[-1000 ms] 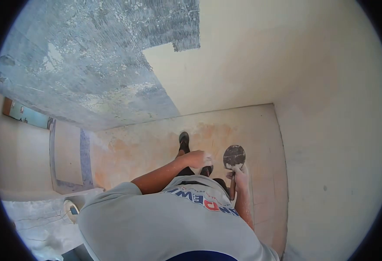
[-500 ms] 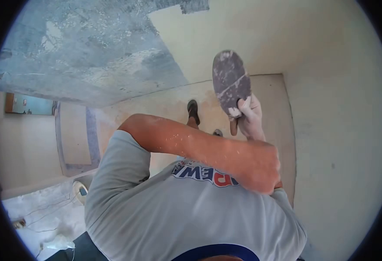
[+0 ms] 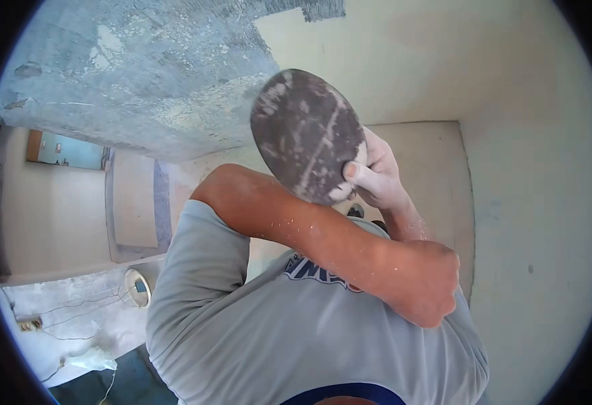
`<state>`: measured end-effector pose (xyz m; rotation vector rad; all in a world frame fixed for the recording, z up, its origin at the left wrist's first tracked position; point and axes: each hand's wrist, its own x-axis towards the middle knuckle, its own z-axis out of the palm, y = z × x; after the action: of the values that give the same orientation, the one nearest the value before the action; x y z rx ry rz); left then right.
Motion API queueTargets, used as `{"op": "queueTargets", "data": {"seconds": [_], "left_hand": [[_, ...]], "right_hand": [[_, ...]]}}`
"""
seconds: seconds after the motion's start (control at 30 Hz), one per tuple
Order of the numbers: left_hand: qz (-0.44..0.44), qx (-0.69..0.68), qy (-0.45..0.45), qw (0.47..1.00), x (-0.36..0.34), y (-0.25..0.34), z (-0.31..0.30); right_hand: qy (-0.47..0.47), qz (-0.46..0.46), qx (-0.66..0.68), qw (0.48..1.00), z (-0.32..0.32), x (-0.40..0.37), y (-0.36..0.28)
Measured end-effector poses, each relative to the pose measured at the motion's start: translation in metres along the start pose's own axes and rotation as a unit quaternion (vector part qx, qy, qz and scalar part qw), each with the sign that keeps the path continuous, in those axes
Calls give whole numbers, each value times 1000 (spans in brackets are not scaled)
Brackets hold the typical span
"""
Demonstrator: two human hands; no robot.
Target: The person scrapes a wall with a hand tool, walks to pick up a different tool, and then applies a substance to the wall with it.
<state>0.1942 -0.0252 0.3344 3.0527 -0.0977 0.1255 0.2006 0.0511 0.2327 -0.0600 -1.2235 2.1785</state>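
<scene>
Dark oval paddle (image 3: 306, 135) was raised in front of the chest, broad face showing, with pale smears and a light streak across it. Right hand (image 3: 380, 175), dusted white, gripped it at the paddle's lower right edge: thumb laid on the face, other fingers mostly hidden behind. Handle not visible. Left forearm (image 3: 323, 233), speckled with white, crossed the body just below the paddle; the paddle's lower edge overlapped it in view, couldn't tell if they touched. Left hand (image 3: 427, 287) was below and right of the paddle, near the right arm, wrist bent, fingers curled away out of sight; couldn't tell how closed it was or whether it had hold of anything.

Grey shirt (image 3: 316, 337) with a dark blue collar and partly covered lettering filled the area below the paddle. Rough grey-blue wall patch (image 3: 174, 67) lay beyond the paddle to its upper left, cream wall (image 3: 431, 61) to its upper right. Pale floor (image 3: 431, 175) showed right of the paddle, and part of a shoe (image 3: 355, 210) just below the paddle's lower right edge. Well off to the paddle's lower left: round whitish container (image 3: 130, 287), small brown box (image 3: 31, 325) with thin cords, white bag (image 3: 92, 358). Left of the paddle, a bluish opening (image 3: 73, 154) with a brown edge.
</scene>
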Motion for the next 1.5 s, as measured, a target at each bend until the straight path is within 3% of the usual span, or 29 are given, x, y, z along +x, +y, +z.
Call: {"op": "queueTargets", "data": {"seconds": [0.07, 0.17, 0.27, 0.3, 0.37, 0.5, 0.6, 0.7, 0.73, 0.83, 0.97, 1.03, 1.17, 1.27, 1.33, 1.47, 1.5], "left_hand": [[-7, 2, -11, 1000, 0, 0, 1], [1, 2, -22, 1000, 4, 1, 0], [6, 10, -14, 1000, 4, 1, 3], [-3, 10, -3, 1000, 2, 0, 3], [-26, 11, -2, 1000, -6, 0, 3], [-30, -3, -19, 999, -8, -4, 11], [-37, -8, -16, 999, -1, -6, 10], [-56, -31, 11, 998, -5, -14, 14], [-58, -19, 10, 998, -10, -18, 20], [-72, -29, 45, 996, -16, -27, 28], [-66, -32, 41, 996, -5, -32, 26], [-61, -28, 44, 997, -5, -35, 26], [-108, -22, 69, 991, -24, -45, 41], [-113, -15, 59, 992, -20, -50, 43], [-108, 2, 62, 992, -16, -53, 41], [-111, -5, 106, 988, -27, -62, 49], [-115, -10, 128, 985, -30, -63, 53]], "right_hand": [[13, -41, 5, 999, 6, 0, 4], [89, 23, -94, 991, 17, 9, 11], [112, 35, -71, 991, 16, 8, 26], [90, 62, -32, 994, 15, 0, 17], [55, 3, 85, 995, 11, -9, 22], [29, 32, 109, 993, 0, -11, 36], [110, -6, 22, 994, 12, 8, 62], [130, 16, 79, 988, 21, 0, 48], [83, 37, 109, 990, 10, -9, 41], [66, 30, 154, 985, -2, -15, 43], [125, 52, 50, 990, 20, 7, 45], [126, 41, 70, 989, 18, 6, 41], [52, 17, 137, 989, -18, -16, 45], [68, 47, 136, 987, -14, -11, 40], [94, 177, -49, 978, -1, 4, 22], [55, 87, -55, 993, -25, -4, 36], [133, 97, 78, 983, 1, -3, 13]]}}
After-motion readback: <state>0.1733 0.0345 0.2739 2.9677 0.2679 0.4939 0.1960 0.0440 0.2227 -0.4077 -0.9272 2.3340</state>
